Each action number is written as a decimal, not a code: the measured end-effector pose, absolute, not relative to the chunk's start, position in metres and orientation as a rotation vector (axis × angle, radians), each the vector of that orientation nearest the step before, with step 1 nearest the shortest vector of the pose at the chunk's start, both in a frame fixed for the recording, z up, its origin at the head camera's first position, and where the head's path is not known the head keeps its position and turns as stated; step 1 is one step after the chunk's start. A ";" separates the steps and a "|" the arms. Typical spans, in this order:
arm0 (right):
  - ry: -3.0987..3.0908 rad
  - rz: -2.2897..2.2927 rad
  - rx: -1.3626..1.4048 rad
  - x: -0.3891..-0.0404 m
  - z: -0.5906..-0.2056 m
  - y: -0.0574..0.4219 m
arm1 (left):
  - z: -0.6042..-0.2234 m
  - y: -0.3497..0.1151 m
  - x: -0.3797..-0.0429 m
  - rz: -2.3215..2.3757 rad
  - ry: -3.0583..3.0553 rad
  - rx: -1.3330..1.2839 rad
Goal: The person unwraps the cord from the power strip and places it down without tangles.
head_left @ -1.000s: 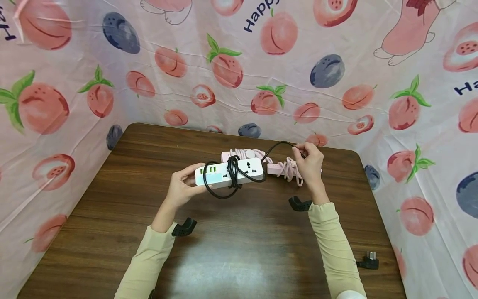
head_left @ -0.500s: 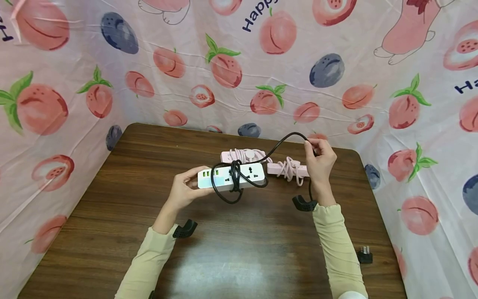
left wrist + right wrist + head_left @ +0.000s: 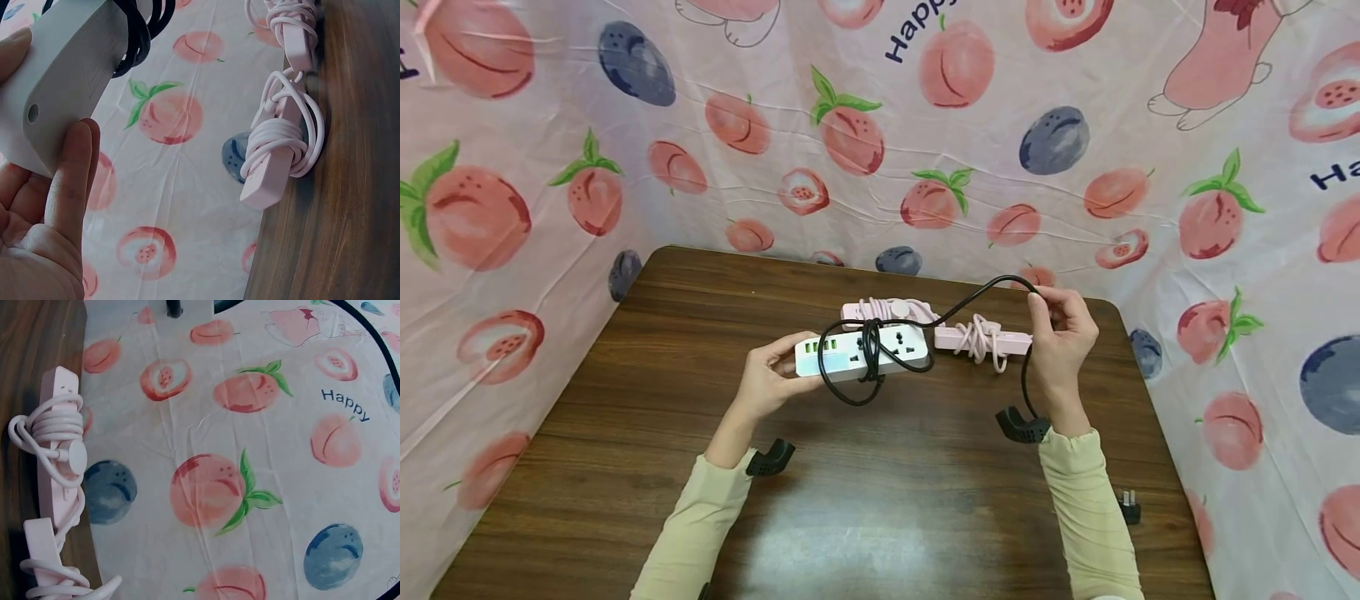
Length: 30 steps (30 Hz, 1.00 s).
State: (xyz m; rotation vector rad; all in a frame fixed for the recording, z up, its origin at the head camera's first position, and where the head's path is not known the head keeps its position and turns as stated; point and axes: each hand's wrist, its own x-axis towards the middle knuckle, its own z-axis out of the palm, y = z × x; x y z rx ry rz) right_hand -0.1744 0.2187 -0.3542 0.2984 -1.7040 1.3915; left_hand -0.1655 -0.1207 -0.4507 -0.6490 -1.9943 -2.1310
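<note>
A white power strip (image 3: pixel 827 357) with green USB ports hangs above the table, its middle wrapped in black cord. My left hand (image 3: pixel 767 379) grips its left end, thumb on one side and fingers on the other, as the left wrist view shows of the strip's plain underside (image 3: pixel 69 81). Off to the right, my right hand (image 3: pixel 1063 337) pinches the black cord (image 3: pixel 977 293), which arches up from the strip and drops below the hand toward the wrist. The cord's black plug (image 3: pixel 1129 507) lies at the table's right side, partly behind the right sleeve.
Behind the white strip, two pink power strips (image 3: pixel 951 337) (image 3: pixel 269 181) lie wound in their own pink cords on the brown wooden table (image 3: pixel 700 308). Fruit-printed cloth (image 3: pixel 850 208) hangs along the back and both sides.
My right hand has moved right and slightly down, drawing out a longer stretch of black cord. The plug has shifted a little left and up. The left hand stays nearly in place.
</note>
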 end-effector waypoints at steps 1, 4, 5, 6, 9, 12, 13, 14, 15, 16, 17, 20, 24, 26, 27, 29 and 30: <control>-1.689 1.406 0.298 -0.174 -0.355 0.220 | -0.451 -0.121 -0.165 -2.128 -1.995 -0.646; -1.623 1.459 0.278 -0.177 -0.361 0.225 | -0.451 -0.121 -0.166 -2.125 -1.988 -0.649; -1.587 1.493 0.266 -0.178 -0.362 0.227 | -0.451 -0.121 -0.166 -2.120 -1.990 -0.646; -1.540 1.542 0.252 -0.179 -0.364 0.230 | -0.452 -0.122 -0.166 -2.114 -1.992 -0.641; -1.410 1.649 0.222 -0.180 -0.364 0.236 | -0.453 -0.123 -0.166 -2.097 -2.018 -0.594; -1.332 1.710 0.230 -0.178 -0.363 0.241 | -0.452 -0.126 -0.164 -2.092 -2.043 -0.525; -1.329 1.711 0.233 -0.177 -0.363 0.243 | -0.452 -0.126 -0.164 -2.090 -2.043 -0.507; -1.328 1.717 0.239 -0.176 -0.363 0.244 | -0.452 -0.127 -0.164 -2.085 -2.043 -0.490; -1.328 1.726 0.245 -0.175 -0.363 0.246 | -0.452 -0.128 -0.165 -2.079 -2.040 -0.478; -1.320 1.743 0.253 -0.175 -0.364 0.247 | -0.452 -0.128 -0.165 -2.075 -2.035 -0.467; -1.311 1.762 0.260 -0.174 -0.365 0.249 | -0.455 -0.129 -0.167 -2.065 -2.030 -0.456; -1.320 1.788 0.296 -0.172 -0.368 0.254 | -0.455 -0.129 -0.169 -2.053 -2.012 -0.421; -1.352 1.805 0.365 -0.169 -0.374 0.263 | -0.453 -0.130 -0.169 -2.067 -1.972 -0.376; -1.356 1.832 0.403 -0.168 -0.376 0.268 | -0.452 -0.131 -0.170 -2.073 -1.953 -0.365; -1.361 1.841 0.422 -0.167 -0.378 0.270 | -0.452 -0.131 -0.170 -2.073 -1.948 -0.361; -1.378 1.856 0.463 -0.166 -0.381 0.274 | -0.451 -0.131 -0.170 -2.071 -1.939 -0.355; -1.394 1.858 0.487 -0.166 -0.383 0.277 | -0.451 -0.132 -0.170 -2.069 -1.938 -0.350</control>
